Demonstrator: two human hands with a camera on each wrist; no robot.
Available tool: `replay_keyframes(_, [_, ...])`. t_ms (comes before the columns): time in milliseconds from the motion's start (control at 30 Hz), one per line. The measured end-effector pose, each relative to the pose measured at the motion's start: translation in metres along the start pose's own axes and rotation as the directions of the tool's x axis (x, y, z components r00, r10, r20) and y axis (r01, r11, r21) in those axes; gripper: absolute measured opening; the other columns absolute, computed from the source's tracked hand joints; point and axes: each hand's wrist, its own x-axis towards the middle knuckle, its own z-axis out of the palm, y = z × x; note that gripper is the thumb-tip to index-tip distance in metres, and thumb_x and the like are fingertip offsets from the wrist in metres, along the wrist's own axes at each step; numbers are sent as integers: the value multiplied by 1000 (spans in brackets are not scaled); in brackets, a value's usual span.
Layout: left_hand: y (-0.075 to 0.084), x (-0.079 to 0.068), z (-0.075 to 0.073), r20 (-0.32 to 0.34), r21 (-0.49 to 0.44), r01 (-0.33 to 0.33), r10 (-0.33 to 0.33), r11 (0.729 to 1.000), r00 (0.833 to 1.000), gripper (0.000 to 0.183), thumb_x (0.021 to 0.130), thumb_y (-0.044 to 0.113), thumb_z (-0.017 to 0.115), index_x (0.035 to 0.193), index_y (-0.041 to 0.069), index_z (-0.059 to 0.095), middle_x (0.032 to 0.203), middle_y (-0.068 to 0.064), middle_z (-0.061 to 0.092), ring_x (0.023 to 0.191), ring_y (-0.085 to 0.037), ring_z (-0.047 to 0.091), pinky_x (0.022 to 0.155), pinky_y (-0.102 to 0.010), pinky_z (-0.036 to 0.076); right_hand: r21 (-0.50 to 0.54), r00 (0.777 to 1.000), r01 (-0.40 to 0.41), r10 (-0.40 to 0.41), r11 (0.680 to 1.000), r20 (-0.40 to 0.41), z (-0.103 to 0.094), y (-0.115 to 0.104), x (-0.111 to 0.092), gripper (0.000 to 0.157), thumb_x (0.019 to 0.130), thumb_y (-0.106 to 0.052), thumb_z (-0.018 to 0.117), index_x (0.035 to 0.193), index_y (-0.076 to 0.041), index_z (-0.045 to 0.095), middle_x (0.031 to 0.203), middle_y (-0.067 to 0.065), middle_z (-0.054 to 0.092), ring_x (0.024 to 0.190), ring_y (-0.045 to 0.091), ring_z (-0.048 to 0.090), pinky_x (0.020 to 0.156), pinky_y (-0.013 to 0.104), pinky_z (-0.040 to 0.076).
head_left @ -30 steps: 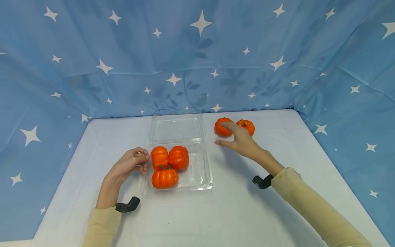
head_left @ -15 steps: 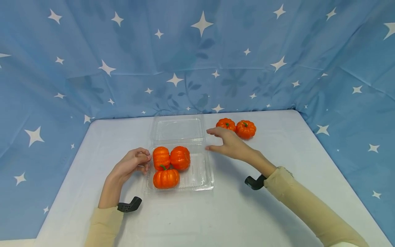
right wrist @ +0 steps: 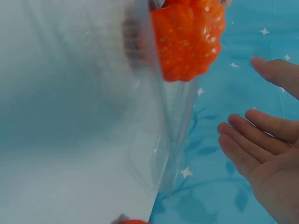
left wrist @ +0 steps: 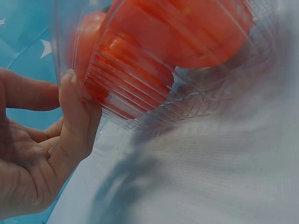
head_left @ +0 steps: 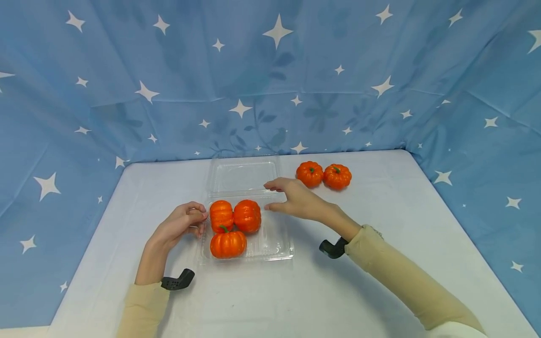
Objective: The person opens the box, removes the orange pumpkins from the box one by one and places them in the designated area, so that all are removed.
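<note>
Left hand (head_left: 179, 223) pinches the clear box (head_left: 272, 257), right hand (head_left: 301, 199) spreads empty fingers (right wrist: 257, 137); the counter's (head_left: 236, 300) far-edge pumpkins (head_left: 336, 177) look light, slick, best cupped side-on.

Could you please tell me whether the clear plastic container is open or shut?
The container is open: its lid lies folded back behind it, and three orange pumpkins sit uncovered inside.

I see orange pumpkins (head_left: 247, 216) in the clear container (head_left: 275, 237), two far pumpkins (head_left: 337, 177) in orange with green stems, a white desk (head_left: 253, 305), beige sleeves (head_left: 143, 307), black wrist cameras (head_left: 178, 280), and a blue curtain (head_left: 181, 61) patterned with white stars (head_left: 277, 31) and darker leaves (head_left: 281, 59).
</note>
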Motion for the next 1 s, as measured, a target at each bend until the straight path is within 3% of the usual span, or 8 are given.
replay_keyframes(567, [2, -1, 1, 3, 2, 4, -4, 1000, 1000, 21, 104, 6, 52, 116, -7, 42, 73, -6, 58, 62, -15, 56, 56, -28, 56, -64, 986, 23, -12, 998, 167, 21, -26, 30, 55, 92, -22, 78, 137, 4, 60, 132, 17, 67, 120, 32, 63, 102, 42, 55])
replay_keyframes(1000, [1, 0, 0, 4, -6, 10, -10, 1000, 1000, 22, 103, 6, 53, 116, -8, 42, 74, -6, 58, 63, -14, 57, 56, -27, 55, -192, 954, -55, 108, 980, 279, 37, -43, 43, 70, 87, -27, 83, 142, 5, 53, 136, 18, 59, 122, 28, 59, 105, 37, 53])
